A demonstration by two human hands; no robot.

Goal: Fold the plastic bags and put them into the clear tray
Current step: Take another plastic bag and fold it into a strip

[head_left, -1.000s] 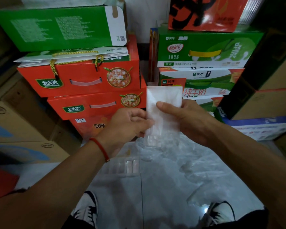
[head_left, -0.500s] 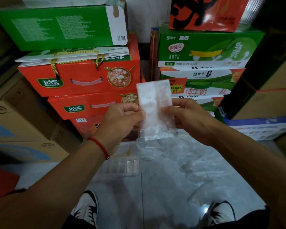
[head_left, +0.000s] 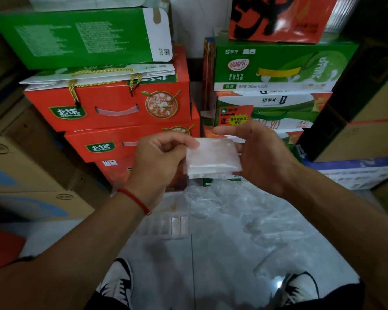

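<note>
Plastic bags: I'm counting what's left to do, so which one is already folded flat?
The folded bag held up between the left hand and right hand; it is a flat rectangle, while the loose bags lie crumpled on the floor.

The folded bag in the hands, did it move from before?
Yes. The folded bag has dropped lower against the red boxes behind and now lies flatter, shorter, between the left hand and right hand.
</note>
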